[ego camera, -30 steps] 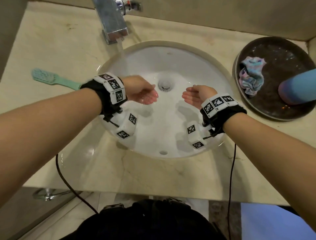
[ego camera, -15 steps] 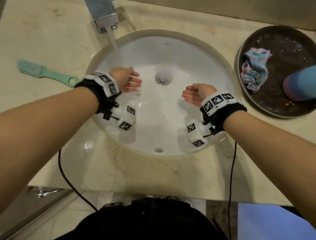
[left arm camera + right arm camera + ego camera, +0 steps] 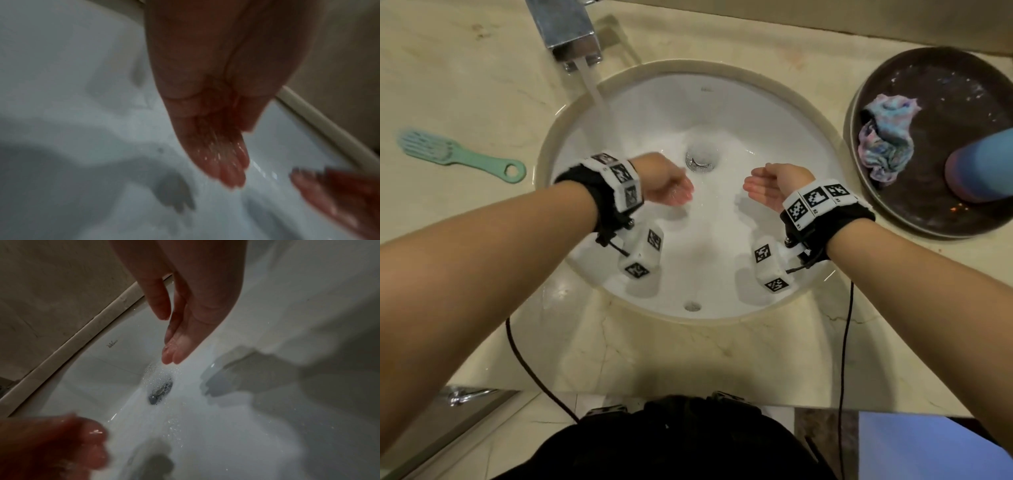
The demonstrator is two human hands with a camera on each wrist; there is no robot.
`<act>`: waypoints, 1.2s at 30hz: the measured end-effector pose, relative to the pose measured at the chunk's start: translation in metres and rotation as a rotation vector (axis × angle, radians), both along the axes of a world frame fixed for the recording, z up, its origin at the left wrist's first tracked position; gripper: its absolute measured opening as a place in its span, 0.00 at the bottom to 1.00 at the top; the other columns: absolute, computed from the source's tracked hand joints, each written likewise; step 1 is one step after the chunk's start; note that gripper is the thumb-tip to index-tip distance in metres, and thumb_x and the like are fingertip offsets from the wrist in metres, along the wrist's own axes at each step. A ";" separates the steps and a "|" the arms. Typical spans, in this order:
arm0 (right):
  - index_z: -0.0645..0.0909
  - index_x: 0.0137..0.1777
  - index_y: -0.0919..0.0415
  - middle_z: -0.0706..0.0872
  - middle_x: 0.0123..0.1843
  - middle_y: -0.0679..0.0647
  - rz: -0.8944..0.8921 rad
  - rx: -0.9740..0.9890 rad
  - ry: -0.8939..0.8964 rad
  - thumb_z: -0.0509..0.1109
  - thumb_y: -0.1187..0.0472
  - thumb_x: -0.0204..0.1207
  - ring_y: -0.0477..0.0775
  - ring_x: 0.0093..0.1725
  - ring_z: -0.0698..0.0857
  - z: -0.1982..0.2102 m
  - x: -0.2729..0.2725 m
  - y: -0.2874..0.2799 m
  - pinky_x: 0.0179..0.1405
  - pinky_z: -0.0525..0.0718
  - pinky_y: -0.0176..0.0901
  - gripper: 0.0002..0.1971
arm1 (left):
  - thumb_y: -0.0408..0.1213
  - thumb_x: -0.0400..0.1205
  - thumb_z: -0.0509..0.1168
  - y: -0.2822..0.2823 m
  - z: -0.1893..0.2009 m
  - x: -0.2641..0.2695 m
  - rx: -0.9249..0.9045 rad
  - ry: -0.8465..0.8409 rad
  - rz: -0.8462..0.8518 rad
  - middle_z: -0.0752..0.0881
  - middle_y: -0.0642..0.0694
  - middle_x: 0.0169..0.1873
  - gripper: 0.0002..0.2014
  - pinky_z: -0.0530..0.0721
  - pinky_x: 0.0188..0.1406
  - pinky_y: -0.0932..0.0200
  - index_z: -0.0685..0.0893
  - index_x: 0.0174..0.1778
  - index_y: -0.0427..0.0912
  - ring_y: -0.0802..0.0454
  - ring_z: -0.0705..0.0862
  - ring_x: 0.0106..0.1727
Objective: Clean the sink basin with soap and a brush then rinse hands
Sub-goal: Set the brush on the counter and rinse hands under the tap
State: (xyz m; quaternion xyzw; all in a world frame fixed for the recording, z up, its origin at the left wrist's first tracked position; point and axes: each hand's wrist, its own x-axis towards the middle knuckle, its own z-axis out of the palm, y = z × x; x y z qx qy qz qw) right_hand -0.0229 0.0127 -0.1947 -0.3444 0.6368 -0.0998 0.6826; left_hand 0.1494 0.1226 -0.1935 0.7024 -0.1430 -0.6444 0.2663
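Rinsing step in hand. Left hand [image 3: 669, 186] and right hand [image 3: 770, 186] hang apart over the sink basin [image 3: 774, 113], fingers extended, holding nothing. Brush [image 3: 453, 156] lies on the counter [image 3: 465, 85]. Faucet [image 3: 566, 32] runs; next, probably shut it off.

The head view looks steeply down from above onto the round white ceramic sink basin [image 3: 722, 113] set in the beige marble worktop [image 3: 465, 68], wide enough to take in both forearms. The left wrist view sits close behind the left hand [image 3: 207, 104], facing along its fingers into the basin. The right wrist view sits as close behind the right hand [image 3: 193, 305], facing the metal drain [image 3: 161, 390]. All three share the basin; each wrist view catches the other hand's blurred fingertips.
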 end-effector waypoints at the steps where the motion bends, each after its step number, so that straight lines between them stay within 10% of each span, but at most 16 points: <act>1: 0.78 0.40 0.68 0.84 0.38 0.60 0.001 0.003 0.001 0.56 0.64 0.85 0.53 0.35 0.85 -0.001 -0.001 0.000 0.30 0.86 0.38 0.15 | 0.38 0.88 0.52 0.001 -0.004 -0.013 0.030 -0.003 -0.171 0.88 0.47 0.28 0.15 0.84 0.31 0.65 0.81 0.43 0.35 0.56 0.86 0.26; 4: 0.78 0.39 0.67 0.84 0.38 0.60 0.001 0.011 0.002 0.55 0.64 0.85 0.53 0.35 0.85 -0.004 -0.005 -0.001 0.29 0.86 0.38 0.15 | 0.41 0.86 0.57 0.001 -0.014 -0.038 0.078 -0.071 -0.440 0.84 0.45 0.52 0.14 0.78 0.41 0.63 0.78 0.63 0.39 0.51 0.82 0.44; 8: 0.78 0.40 0.68 0.85 0.38 0.60 -0.013 0.005 0.002 0.56 0.64 0.85 0.53 0.35 0.85 -0.006 -0.010 -0.002 0.29 0.86 0.38 0.15 | 0.40 0.86 0.56 -0.002 -0.017 -0.019 -0.015 -0.204 -0.119 0.81 0.41 0.62 0.18 0.75 0.38 0.63 0.75 0.70 0.37 0.47 0.81 0.56; 12: 0.78 0.40 0.67 0.84 0.38 0.60 -0.002 0.010 0.000 0.56 0.64 0.85 0.53 0.35 0.85 -0.003 -0.009 -0.002 0.27 0.86 0.37 0.15 | 0.45 0.87 0.54 0.008 -0.007 0.027 -0.038 -0.177 0.236 0.84 0.47 0.37 0.13 0.74 0.34 0.63 0.78 0.42 0.44 0.56 0.84 0.32; 18: 0.78 0.39 0.68 0.85 0.36 0.61 -0.012 -0.023 -0.016 0.57 0.64 0.85 0.54 0.34 0.86 0.013 -0.001 0.001 0.23 0.86 0.37 0.14 | 0.32 0.85 0.50 0.010 0.033 0.075 -0.202 -0.100 0.676 0.80 0.50 0.22 0.16 0.71 0.27 0.65 0.74 0.32 0.44 0.58 0.75 0.22; 23: 0.78 0.40 0.68 0.85 0.19 0.55 0.003 -0.066 -0.049 0.57 0.64 0.85 0.50 0.24 0.86 0.039 0.016 0.000 0.21 0.85 0.35 0.14 | 0.37 0.87 0.50 0.004 0.064 0.059 -0.132 -0.222 0.509 0.70 0.54 0.09 0.17 0.62 0.13 0.73 0.69 0.29 0.46 0.61 0.65 0.10; 29: 0.77 0.36 0.67 0.83 0.16 0.53 0.098 -0.124 -0.064 0.56 0.64 0.85 0.48 0.17 0.84 0.071 0.046 0.005 0.19 0.83 0.34 0.16 | 0.44 0.85 0.59 0.017 0.085 0.043 -0.035 -0.398 0.063 0.81 0.44 0.60 0.17 0.76 0.55 0.51 0.76 0.68 0.42 0.49 0.78 0.54; 36: 0.76 0.39 0.64 0.82 0.36 0.56 0.285 -0.171 -0.089 0.56 0.65 0.85 0.51 0.33 0.82 0.107 0.086 0.014 0.27 0.83 0.36 0.13 | 0.40 0.87 0.54 0.039 0.115 0.055 -0.050 -0.355 0.078 0.76 0.38 0.70 0.22 0.75 0.49 0.56 0.66 0.77 0.37 0.45 0.79 0.64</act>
